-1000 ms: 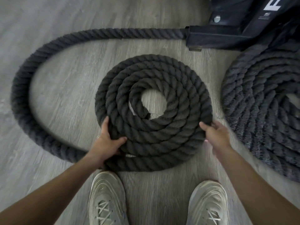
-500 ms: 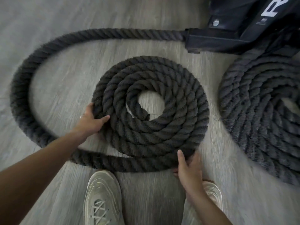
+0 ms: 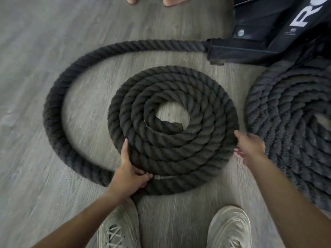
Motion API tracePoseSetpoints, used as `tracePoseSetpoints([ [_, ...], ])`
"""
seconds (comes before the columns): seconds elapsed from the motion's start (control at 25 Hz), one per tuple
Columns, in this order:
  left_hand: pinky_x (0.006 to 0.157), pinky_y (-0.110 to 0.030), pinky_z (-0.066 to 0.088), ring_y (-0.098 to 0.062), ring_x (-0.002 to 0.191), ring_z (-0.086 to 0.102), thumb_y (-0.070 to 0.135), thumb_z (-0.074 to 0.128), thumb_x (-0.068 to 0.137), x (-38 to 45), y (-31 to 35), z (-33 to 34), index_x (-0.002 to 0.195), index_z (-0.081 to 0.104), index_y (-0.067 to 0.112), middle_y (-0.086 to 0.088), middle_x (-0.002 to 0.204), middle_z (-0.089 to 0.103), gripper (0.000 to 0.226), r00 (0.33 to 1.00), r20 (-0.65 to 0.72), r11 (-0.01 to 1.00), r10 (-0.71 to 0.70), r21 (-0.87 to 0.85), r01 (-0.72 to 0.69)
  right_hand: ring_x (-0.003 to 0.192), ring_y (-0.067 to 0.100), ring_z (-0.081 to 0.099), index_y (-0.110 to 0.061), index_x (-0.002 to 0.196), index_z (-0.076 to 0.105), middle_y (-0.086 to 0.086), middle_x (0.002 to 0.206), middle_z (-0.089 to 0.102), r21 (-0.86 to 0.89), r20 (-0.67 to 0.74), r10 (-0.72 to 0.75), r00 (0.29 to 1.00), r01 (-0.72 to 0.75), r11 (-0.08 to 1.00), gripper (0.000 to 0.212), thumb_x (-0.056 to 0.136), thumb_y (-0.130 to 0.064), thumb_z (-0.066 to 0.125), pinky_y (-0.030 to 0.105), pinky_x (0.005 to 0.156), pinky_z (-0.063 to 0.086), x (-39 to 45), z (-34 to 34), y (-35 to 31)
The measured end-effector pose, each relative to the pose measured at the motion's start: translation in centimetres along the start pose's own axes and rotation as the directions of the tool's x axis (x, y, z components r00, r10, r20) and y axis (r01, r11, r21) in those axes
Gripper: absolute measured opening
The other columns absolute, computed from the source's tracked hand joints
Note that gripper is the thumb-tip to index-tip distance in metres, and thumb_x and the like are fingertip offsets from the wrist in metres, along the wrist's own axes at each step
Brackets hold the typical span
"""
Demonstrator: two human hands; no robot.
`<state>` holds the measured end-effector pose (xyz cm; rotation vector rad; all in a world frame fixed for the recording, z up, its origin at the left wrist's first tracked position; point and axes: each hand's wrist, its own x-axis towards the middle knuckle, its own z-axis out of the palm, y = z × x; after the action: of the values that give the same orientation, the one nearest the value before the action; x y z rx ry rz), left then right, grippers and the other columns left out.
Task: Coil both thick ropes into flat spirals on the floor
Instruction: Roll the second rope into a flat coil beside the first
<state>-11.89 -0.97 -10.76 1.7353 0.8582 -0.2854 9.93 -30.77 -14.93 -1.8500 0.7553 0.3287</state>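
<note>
The left hand (image 3: 129, 173) has its grip closed on the outer turn of the dark rope spiral (image 3: 172, 130) at its near-left edge, thumb on top. The right hand (image 3: 249, 147) presses a loose, open grip against the spiral's right edge, fingers curled beside it, clasping nothing. The spiral lies flat on the grey floor (image 3: 53, 33); its free length (image 3: 53, 111) loops left and back to a black frame (image 3: 250, 49). A second coiled rope (image 3: 293, 126) lies just right. Two pale shoes (image 3: 120, 228) stand near.
</note>
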Motion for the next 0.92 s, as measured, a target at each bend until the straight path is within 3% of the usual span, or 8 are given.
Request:
tracePoseSetpoints([
  [0.16,0.061,-0.044,0.062,-0.029,0.061,0.072,0.023,0.076,0.087,2.2,0.6,-1.0,0.154,0.011,0.043,-0.010,0.068,0.071,0.096,0.987,-0.157,0.998,0.023,-0.048,-0.031,0.106,0.028,0.070,-0.031,0.139,0.056,0.001,0.119,0.070,-0.090,0.031,-0.045,0.999,0.047,0.995,0.064,0.080,-0.044,0.075,0.047,0.089,0.059,-3.3,-0.3,1.0],
  [0.32,0.112,-0.046,0.040,-0.036,0.127,0.051,0.037,0.080,0.080,7.1,1.7,-5.5,0.153,0.025,0.033,-0.020,0.135,0.052,0.092,0.949,-0.316,0.977,0.012,0.207,0.056,0.108,0.025,0.067,-0.031,0.139,0.049,-0.005,0.125,0.064,-0.030,0.222,0.010,0.975,-0.003,1.000,0.057,0.090,-0.052,0.069,0.048,0.084,0.062,-11.2,1.7,7.6],
  [0.4,0.113,-0.041,0.038,-0.034,0.134,0.046,0.038,0.081,0.081,8.7,2.1,-6.5,0.154,0.025,0.032,-0.018,0.146,0.047,0.092,0.955,-0.295,0.977,-0.037,0.188,0.095,0.110,0.026,0.067,-0.036,0.137,0.046,-0.005,0.128,0.062,-0.127,0.169,-0.001,0.986,0.023,0.992,0.082,0.072,-0.082,0.063,0.052,0.086,0.061,-12.2,2.9,9.8],
  [0.48,0.110,-0.040,0.042,-0.031,0.130,0.052,0.030,0.080,0.084,9.3,2.3,-6.7,0.155,0.027,0.029,-0.012,0.145,0.053,0.088,0.960,-0.279,0.981,-0.030,0.174,0.082,0.114,0.027,0.066,-0.037,0.138,0.044,-0.004,0.131,0.061,-0.154,0.171,-0.030,0.985,0.057,0.986,0.088,0.068,-0.089,0.057,0.053,0.088,0.059,-11.7,3.4,10.9],
  [0.6,0.111,-0.041,0.043,-0.022,0.130,0.052,0.018,0.080,0.084,9.3,1.6,-6.2,0.156,0.027,0.028,-0.006,0.148,0.050,0.091,0.965,-0.260,0.992,0.014,0.125,0.020,0.121,0.023,0.061,-0.035,0.145,0.041,-0.007,0.138,0.056,-0.127,0.210,-0.050,0.976,0.078,0.989,0.077,0.081,-0.071,0.061,0.050,0.089,0.060,-10.2,3.1,9.0],
  [0.72,0.103,-0.048,0.051,-0.023,0.133,0.048,0.028,0.085,0.076,7.8,1.2,-4.8,0.154,0.020,0.046,-0.001,0.153,0.043,0.104,0.980,-0.197,0.995,-0.018,0.095,0.037,0.124,0.027,0.060,-0.032,0.148,0.040,-0.003,0.141,0.058,-0.196,0.151,-0.182,0.972,0.210,0.958,0.085,0.080,-0.082,0.051,0.053,0.091,0.058,-6.1,2.2,6.3],
  [0.84,0.064,-0.035,0.061,-0.025,0.097,0.066,0.024,0.084,0.077,4.6,0.2,-1.1,0.153,0.007,0.051,-0.004,0.134,0.052,0.112,0.993,-0.020,0.992,-0.115,0.056,0.116,0.125,0.036,0.059,-0.021,0.142,0.054,0.010,0.135,0.063,-0.318,0.054,-0.224,0.973,0.230,0.920,0.068,0.091,-0.066,0.054,0.047,0.102,0.050,-1.6,1.5,1.3],
  [0.92,0.064,-0.034,0.060,-0.019,0.073,0.070,0.033,0.085,0.073,2.7,-0.7,0.8,0.157,-0.002,0.040,-0.002,0.104,0.070,0.121,0.994,0.083,0.979,-0.067,0.199,0.049,0.124,0.037,0.058,-0.015,0.141,0.057,0.015,0.137,0.061,-0.338,0.024,-0.191,0.981,0.187,0.922,0.055,0.098,-0.048,0.057,0.042,0.100,0.049,-0.4,1.6,-2.0],
])
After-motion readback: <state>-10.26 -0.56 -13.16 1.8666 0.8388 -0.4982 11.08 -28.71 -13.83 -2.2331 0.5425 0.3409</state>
